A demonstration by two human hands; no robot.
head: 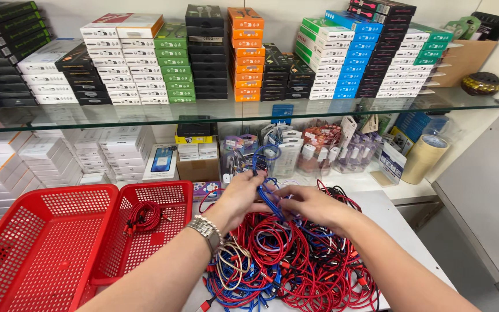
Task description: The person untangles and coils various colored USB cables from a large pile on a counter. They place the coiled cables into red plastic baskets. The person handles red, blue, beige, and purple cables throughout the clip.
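Forearms: ours enter from the bottom of the frame, over a pile of red, blue and black cables [284, 260] on the white table [397, 222].
Grip: our left hand [239, 195] and right hand [312, 203] both pinch a blue cable [268, 190] at frame centre; it loops up between them.
Room: two red baskets [47, 242] sit lower left, one holding a coiled red cable [144, 218]; a glass shelf [145, 115] crosses above.
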